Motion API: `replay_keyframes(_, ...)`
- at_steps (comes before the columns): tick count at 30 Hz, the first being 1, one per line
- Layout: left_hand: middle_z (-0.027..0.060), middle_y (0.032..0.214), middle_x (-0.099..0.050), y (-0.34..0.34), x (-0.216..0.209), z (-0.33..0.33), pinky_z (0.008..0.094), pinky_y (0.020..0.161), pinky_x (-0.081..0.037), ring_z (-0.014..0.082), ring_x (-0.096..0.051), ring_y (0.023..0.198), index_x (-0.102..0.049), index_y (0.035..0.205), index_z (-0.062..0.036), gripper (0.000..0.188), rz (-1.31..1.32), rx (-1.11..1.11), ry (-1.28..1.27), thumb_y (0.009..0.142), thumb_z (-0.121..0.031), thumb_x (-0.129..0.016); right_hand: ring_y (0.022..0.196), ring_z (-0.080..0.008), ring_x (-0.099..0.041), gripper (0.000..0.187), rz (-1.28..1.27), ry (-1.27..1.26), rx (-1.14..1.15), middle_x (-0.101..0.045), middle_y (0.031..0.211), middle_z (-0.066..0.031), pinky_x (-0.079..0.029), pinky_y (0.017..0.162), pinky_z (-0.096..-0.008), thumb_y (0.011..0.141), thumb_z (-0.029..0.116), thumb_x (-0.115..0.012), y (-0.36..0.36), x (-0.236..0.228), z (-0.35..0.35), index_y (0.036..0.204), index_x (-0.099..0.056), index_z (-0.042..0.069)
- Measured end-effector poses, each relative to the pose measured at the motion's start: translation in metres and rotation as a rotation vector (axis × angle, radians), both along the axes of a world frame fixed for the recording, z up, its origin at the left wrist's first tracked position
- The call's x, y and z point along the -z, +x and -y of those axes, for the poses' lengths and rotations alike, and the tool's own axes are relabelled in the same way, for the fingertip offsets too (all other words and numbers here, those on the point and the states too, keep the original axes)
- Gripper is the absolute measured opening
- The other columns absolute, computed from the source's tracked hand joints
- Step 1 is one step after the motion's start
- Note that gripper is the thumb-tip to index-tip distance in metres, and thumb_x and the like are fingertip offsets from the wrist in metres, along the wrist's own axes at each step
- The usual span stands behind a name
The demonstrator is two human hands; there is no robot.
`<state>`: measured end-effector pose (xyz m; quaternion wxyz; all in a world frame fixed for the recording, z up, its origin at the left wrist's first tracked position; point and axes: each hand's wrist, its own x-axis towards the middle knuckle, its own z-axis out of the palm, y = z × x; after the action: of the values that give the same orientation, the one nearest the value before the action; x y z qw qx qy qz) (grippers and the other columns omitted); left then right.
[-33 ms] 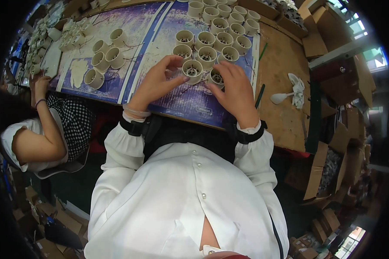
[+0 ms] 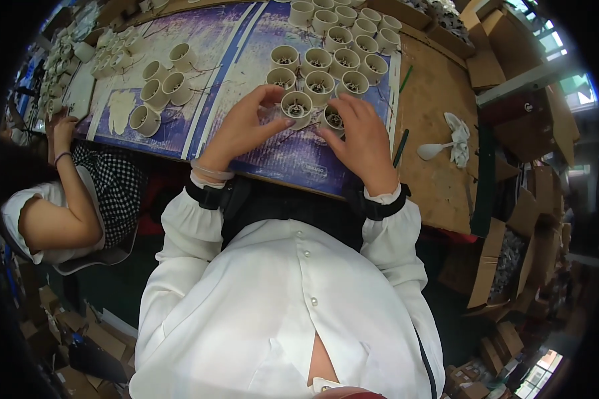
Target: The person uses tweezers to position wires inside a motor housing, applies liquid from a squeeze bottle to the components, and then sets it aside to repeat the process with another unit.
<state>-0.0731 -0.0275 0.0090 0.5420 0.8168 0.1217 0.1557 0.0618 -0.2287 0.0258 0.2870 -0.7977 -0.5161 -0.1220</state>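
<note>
Pinching a cream round socket cup (image 2: pixel 297 106) between thumb and fingers, the left hand (image 2: pixel 243 130) holds it with its open mouth facing up, so its axis stands upright off the blue printed mat (image 2: pixel 273 159). That cup sits at the near edge of the cluster of like cups (image 2: pixel 333 53), just left of a second cup (image 2: pixel 333 120). The right hand (image 2: pixel 361 136) closes its fingertips on that second cup (thin wires trail from it). Both cups lie just beyond the fingertips, toward the cluster, each nearer its own hand. A co-worker's arm (image 2: pixel 60 199) rests well left of the mat.
</note>
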Motion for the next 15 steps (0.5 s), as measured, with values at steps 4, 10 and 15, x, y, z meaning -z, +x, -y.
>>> replay_keyframes(4, 0.0131, 0.115, -0.060, 0.005, 0.003, 0.003, 0.0356, 0.090, -0.047, 0.0260, -0.060, 0.102, -0.051, 0.123, -0.0013, 0.055, 0.045, 0.015, 0.282, 0.077, -0.018, -0.077, 0.108, -0.0328, -0.057, 0.044, 0.012, -0.088, 0.089, -0.060, 0.120, -0.0126, -0.046, 0.091, -0.0405, 0.076, 0.014, -0.072, 0.007, 0.002, 0.003, 0.118, -0.058, 0.009)
replay_keyframes(10, 0.0175, 0.104, -0.064, 0.010, 0.001, 0.017, 0.0382, 0.087, -0.048, 0.0350, -0.061, 0.097, -0.052, 0.121, -0.0017, 0.065, 0.112, -0.109, 0.602, 0.069, -0.027, -0.082, 0.109, -0.0333, -0.056, 0.046, 0.044, -0.056, 0.131, -0.059, 0.122, -0.0127, -0.046, 0.092, -0.0401, 0.076, 0.013, -0.072, 0.009, -0.005, 0.015, 0.119, -0.057, 0.009)
replay_keyframes(15, 0.0164, 0.115, -0.059, 0.019, -0.013, 0.028, 0.0339, 0.089, -0.047, 0.0263, -0.058, 0.111, -0.050, 0.124, -0.0016, 0.064, -0.262, -0.116, 0.574, 0.072, -0.022, -0.081, 0.110, -0.0333, -0.056, 0.043, -0.105, -0.020, 0.057, -0.058, 0.125, -0.0133, -0.046, 0.092, -0.0399, 0.078, 0.013, -0.071, 0.004, -0.022, 0.023, 0.119, -0.058, 0.008)
